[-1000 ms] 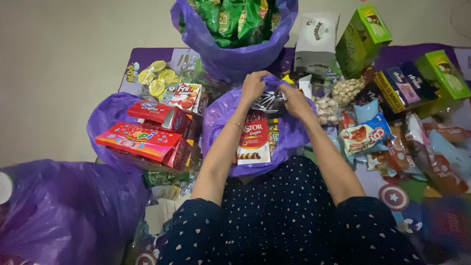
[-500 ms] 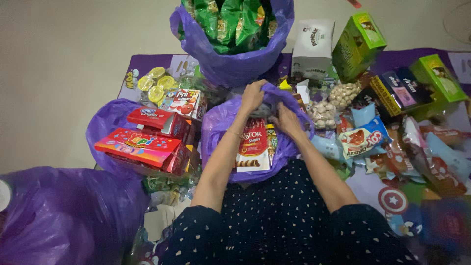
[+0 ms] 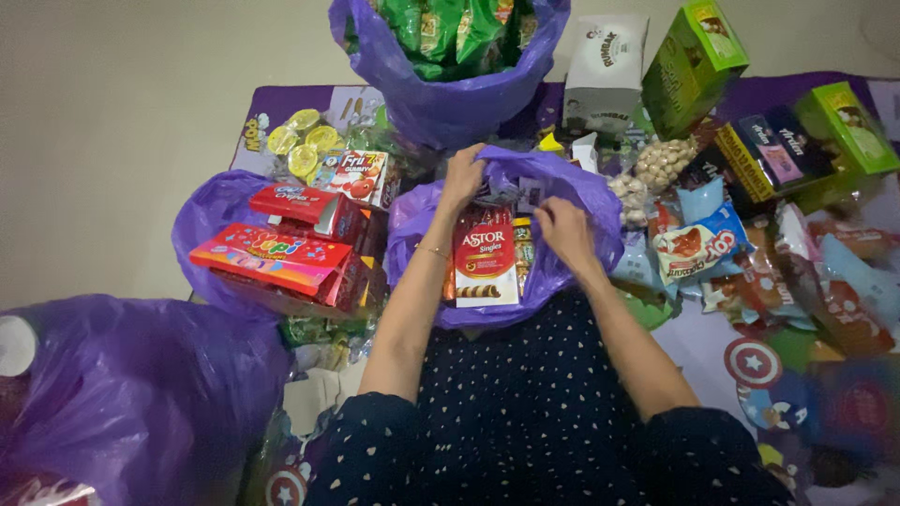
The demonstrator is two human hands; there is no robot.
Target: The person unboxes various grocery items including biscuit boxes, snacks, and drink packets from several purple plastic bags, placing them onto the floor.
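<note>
A purple plastic bag [image 3: 581,201] lies open in front of my lap, holding a red and white wafer-stick box [image 3: 486,264] and other snack packets. My left hand [image 3: 464,175] pinches the far rim of this bag and lifts it. My right hand [image 3: 562,231] rests inside the bag, just right of the box, fingers curled against the purple plastic. Whether it holds anything is hidden.
A purple bag [image 3: 211,220] at left holds red candy boxes [image 3: 267,258]. Another purple bag [image 3: 450,89] of green packets stands behind. A white box [image 3: 605,66], green boxes [image 3: 694,66] and loose snack packets [image 3: 698,248] lie at right. A large purple bag [image 3: 131,398] sits near left.
My right hand has left the far rim and dropped down into the bag beside the box. My left hand stays on the rim.
</note>
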